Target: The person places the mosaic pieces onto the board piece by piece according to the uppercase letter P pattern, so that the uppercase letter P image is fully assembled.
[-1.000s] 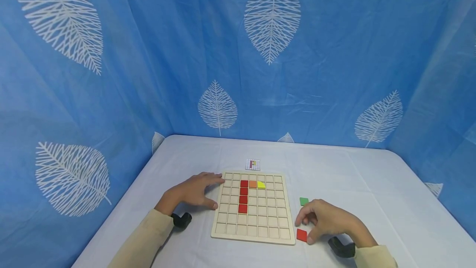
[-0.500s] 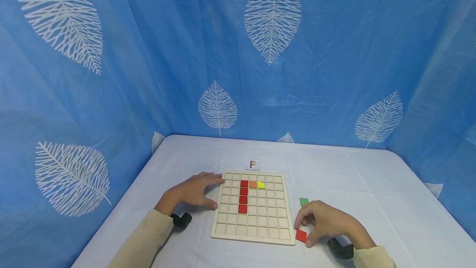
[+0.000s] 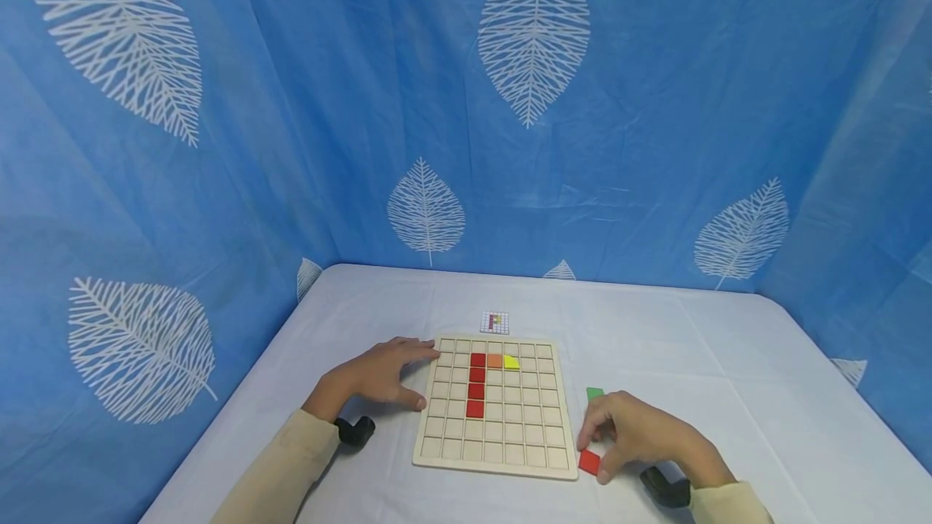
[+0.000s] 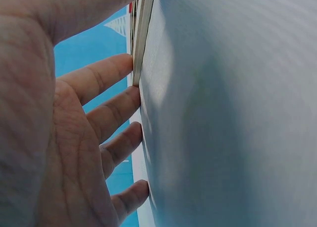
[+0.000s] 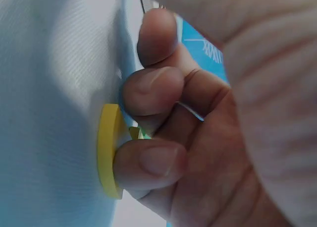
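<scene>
A light wooden grid board (image 3: 513, 432) lies flat on the table. It bears a column of red square tiles (image 3: 476, 390), an orange tile (image 3: 495, 361) and a yellow tile (image 3: 511, 362) with one rounded corner. My left hand (image 3: 379, 372) rests along the board's left edge, fingers spread, thumb and index fingertips at the rim. Right of the board, my right hand (image 3: 641, 431) pinches a loose red square tile (image 3: 589, 462) between thumb and index finger, low at the tabletop. In the right wrist view a curled finger overlaps a yellow piece (image 5: 107, 150), hidden from the head view.
A green tile (image 3: 595, 393) lies just beyond my right hand, partly covered by it. Behind the board is a small printed grid card (image 3: 495, 323). A white cloth (image 3: 699, 362) covers the table, and blue leaf-patterned curtains (image 3: 619, 144) close in the back and sides.
The right hand and the red tile have shifted slightly left and toward the body, the tile turning a little. My left hand and the board hold still.
</scene>
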### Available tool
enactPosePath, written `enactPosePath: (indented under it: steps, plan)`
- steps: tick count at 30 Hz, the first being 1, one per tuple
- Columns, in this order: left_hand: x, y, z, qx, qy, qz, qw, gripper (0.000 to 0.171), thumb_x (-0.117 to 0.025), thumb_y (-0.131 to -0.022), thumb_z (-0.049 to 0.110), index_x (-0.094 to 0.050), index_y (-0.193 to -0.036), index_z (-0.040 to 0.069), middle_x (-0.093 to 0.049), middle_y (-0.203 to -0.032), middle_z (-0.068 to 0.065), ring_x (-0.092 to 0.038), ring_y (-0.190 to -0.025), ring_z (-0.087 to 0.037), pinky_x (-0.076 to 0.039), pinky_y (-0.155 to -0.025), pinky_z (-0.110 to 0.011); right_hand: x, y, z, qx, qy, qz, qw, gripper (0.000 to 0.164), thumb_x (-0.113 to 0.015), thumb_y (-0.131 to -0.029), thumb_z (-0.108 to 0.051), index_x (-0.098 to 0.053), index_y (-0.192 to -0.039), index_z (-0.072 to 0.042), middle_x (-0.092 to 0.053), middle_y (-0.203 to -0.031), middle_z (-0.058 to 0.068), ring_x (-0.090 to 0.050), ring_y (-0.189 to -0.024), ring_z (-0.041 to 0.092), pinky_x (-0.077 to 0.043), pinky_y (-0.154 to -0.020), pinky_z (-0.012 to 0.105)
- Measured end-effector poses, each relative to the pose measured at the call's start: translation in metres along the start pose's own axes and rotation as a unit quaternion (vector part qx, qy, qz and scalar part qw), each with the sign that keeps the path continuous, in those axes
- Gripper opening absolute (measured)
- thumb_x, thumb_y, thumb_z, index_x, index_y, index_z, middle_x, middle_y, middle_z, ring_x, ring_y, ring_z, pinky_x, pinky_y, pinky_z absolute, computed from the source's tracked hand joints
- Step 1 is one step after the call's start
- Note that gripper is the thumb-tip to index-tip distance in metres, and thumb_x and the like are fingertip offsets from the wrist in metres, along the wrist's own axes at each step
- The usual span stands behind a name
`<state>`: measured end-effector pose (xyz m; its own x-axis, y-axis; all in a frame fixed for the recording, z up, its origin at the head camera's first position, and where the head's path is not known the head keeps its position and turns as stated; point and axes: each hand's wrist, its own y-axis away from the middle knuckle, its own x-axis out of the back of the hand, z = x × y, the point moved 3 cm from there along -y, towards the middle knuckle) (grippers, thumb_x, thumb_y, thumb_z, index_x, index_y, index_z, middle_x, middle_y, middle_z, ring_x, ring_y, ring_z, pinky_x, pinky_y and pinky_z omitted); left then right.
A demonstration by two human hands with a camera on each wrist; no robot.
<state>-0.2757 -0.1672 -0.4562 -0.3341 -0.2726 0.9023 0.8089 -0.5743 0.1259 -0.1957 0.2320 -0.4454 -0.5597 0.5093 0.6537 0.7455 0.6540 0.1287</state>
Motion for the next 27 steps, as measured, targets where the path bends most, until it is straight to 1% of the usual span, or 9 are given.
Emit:
enactPosePath:
  steps: [3, 7, 12, 16, 21, 27]
  plan:
    - [0.0004, -0.0002, 0.0002, -0.002, 0.001, 0.000, 1.0000, 0.084, -0.076, -0.076, 0.061, -0.048, -0.150, 0.031, -0.039, -0.161, 0.004, -0.031, -0.151, -0.030, -0.031, -0.117, -0.061, -0.0006, -0.0015, 0.0004, -0.003, 0.004, 0.005, 1.000, 0.031, -0.095, -0.057, -0.024, -0.078, -0.083, -0.027, -0.065, -0.084, -0.008, -0.051, -0.077, 0.003, -0.045, -0.068, 0.020]
    - [0.0005, 0.0000, 0.0009, -0.002, 0.000, 0.000, 1.0000, 0.084, -0.076, -0.076, 0.062, -0.048, -0.149, 0.030, -0.039, -0.161, 0.004, -0.031, -0.151, -0.030, -0.031, -0.117, -0.062, -0.0005, -0.0030, 0.0012, -0.006, 0.012, 0.010, 1.000, 0.029, -0.095, -0.056, -0.024, -0.079, -0.080, -0.028, -0.064, -0.081, -0.008, -0.050, -0.075, 0.003, -0.044, -0.066, 0.021]
    - [0.0008, 0.0007, 0.0015, 0.000, 0.002, -0.002, 1.0000, 0.085, -0.076, -0.077, 0.061, -0.048, -0.150, 0.030, -0.039, -0.162, 0.003, -0.031, -0.151, -0.030, -0.030, -0.117, -0.062, 0.0000, -0.0041, 0.0016, -0.010, 0.026, 0.012, 1.000, 0.028, -0.095, -0.056, -0.025, -0.080, -0.079, -0.030, -0.064, -0.081, -0.011, -0.050, -0.075, 0.002, -0.044, -0.066, 0.021]
    - [0.0019, 0.0017, 0.0026, -0.002, 0.006, -0.003, 1.0000, 0.084, -0.077, -0.077, 0.060, -0.048, -0.150, 0.029, -0.039, -0.161, 0.003, -0.030, -0.151, -0.031, -0.030, -0.117, -0.062, 0.0004, -0.0038, 0.0008, -0.004, 0.032, 0.015, 0.999, 0.026, -0.094, -0.058, -0.026, -0.080, -0.079, -0.030, -0.063, -0.081, -0.013, -0.050, -0.075, 0.002, -0.044, -0.065, 0.021]
    - [0.0023, 0.0015, 0.0031, -0.001, 0.003, -0.004, 1.0000, 0.083, -0.077, -0.077, 0.059, -0.048, -0.150, 0.030, -0.039, -0.161, 0.003, -0.030, -0.151, -0.031, -0.030, -0.117, -0.061, 0.0018, -0.0030, -0.0005, -0.008, 0.021, 0.011, 1.000, 0.020, -0.093, -0.061, -0.026, -0.079, -0.076, -0.027, -0.063, -0.079, -0.011, -0.049, -0.074, 0.001, -0.044, -0.064, 0.022]
    - [0.0022, 0.0011, 0.0041, -0.003, -0.005, -0.002, 1.0000, 0.083, -0.076, -0.077, 0.059, -0.048, -0.150, 0.029, -0.039, -0.161, 0.003, -0.031, -0.151, -0.031, -0.030, -0.117, -0.062, 0.0013, -0.0012, -0.0004, -0.017, 0.020, -0.002, 1.000, 0.021, -0.093, -0.060, -0.027, -0.080, -0.076, -0.028, -0.064, -0.078, -0.010, -0.049, -0.071, 0.001, -0.044, -0.063, 0.021]
